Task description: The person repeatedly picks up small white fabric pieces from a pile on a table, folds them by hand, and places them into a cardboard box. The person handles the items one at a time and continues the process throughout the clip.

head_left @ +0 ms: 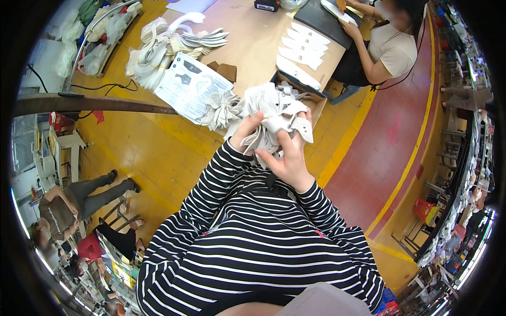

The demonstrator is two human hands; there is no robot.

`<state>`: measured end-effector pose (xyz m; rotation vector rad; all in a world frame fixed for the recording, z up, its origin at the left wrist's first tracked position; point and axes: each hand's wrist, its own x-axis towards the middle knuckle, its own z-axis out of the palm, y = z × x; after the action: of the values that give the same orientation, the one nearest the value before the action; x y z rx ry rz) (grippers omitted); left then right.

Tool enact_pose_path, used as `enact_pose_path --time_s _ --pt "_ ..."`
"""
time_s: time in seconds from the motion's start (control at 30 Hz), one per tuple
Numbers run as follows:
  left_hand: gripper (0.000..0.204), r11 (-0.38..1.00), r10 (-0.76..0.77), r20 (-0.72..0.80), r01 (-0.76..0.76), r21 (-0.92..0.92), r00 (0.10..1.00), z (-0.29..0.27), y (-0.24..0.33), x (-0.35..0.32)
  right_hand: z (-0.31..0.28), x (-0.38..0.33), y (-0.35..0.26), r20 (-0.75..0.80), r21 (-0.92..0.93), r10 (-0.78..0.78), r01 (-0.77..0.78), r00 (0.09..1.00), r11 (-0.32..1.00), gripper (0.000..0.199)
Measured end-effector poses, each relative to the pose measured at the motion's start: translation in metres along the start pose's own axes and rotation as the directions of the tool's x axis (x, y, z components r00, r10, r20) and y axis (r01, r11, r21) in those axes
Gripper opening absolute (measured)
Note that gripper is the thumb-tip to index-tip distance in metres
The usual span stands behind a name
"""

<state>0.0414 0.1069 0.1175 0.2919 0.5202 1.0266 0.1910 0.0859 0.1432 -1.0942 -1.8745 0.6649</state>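
White pieces [269,102] are bunched up in the left hand [243,131] and right hand [291,162], with fingers closed around them. They look light, soft and bendy, maybe best held by the middle. Past them, a paper sheet [188,87] lies on the worktop [247,31]

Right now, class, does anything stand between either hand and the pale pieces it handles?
Nothing visible does: the left hand and right hand both touch the pale pieces directly. The printed sheet lies off to the left, not between them.
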Motion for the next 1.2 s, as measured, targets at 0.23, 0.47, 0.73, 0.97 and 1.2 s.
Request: enact_pose_path --time_s 0.23,0.47,0.73,0.97,1.2 --pt "0.051 0.951 0.013 -0.114 0.023 0.309 0.993 0.012 0.009 -0.011 0.0 -0.023 0.008 -0.073 -0.254 -0.35 0.322 0.934 0.912 0.043" --pt "0.061 0.995 0.033 -0.06 -0.027 0.097 0.998 -0.017 -0.007 -0.015 -0.042 -0.01 0.012 -0.296 -0.105 -0.327 0.31 0.897 0.945 0.02" --pt "0.074 0.788 0.108 -0.029 -0.068 0.612 0.994 -0.021 -0.006 -0.01 -0.032 0.026 0.018 0.143 -0.227 -0.271 0.298 0.952 0.927 0.017" --pt "0.075 0.661 0.106 0.011 -0.079 0.746 0.994 0.001 -0.004 -0.011 -0.043 0.025 0.016 0.389 0.481 0.016 -0.218 0.921 0.849 0.018" --pt "0.079 0.608 0.03 0.115 -0.109 0.787 0.993 -0.002 -0.01 -0.014 -0.067 0.033 0.026 0.437 0.898 -0.05 -0.439 0.898 -0.032 0.053"
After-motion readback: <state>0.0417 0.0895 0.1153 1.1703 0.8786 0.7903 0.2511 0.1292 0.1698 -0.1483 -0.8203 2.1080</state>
